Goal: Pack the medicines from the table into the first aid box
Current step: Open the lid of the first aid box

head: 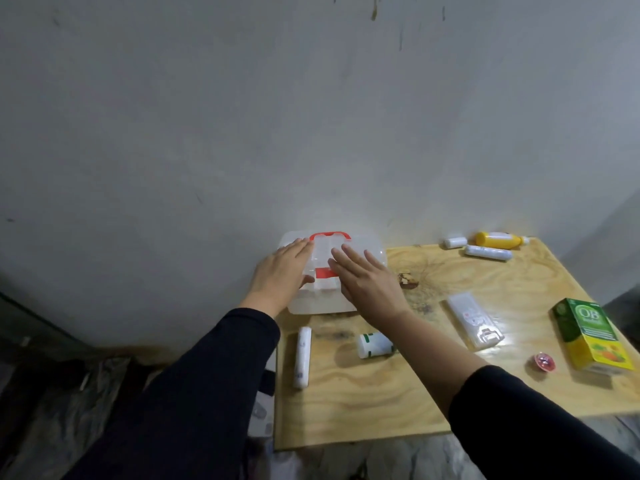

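**Q:** Fig. 1. Where is the box, and what does each grip hold?

**A:** The box (318, 304) stands with its lid down at the table's (381, 403) 10 o'clock corner, close to the wall. The left hand (282, 271) lies flat on the lid, thumb beside the red latch (323, 271). The right hand (367, 282) is spread at 3 o'clock of the latch, fingers straight; whether it touches the lid cannot be told. Neither grip is closed on anything.

**Q:** Which step, and how is it done well?

**A:** Opening, by judgement. The tube (302, 355) at 8 o'clock, the bottle (375, 345) at its 3 o'clock, the pack (474, 318) at centre and the carton (588, 334) at 3 o'clock are all unpacked. Steady the box with one palm and free the latch with a thumb. Then raise the front edge so the lid swings toward 12 o'clock. The wall may block it, so drawing the box toward 6 o'clock first seems wise.
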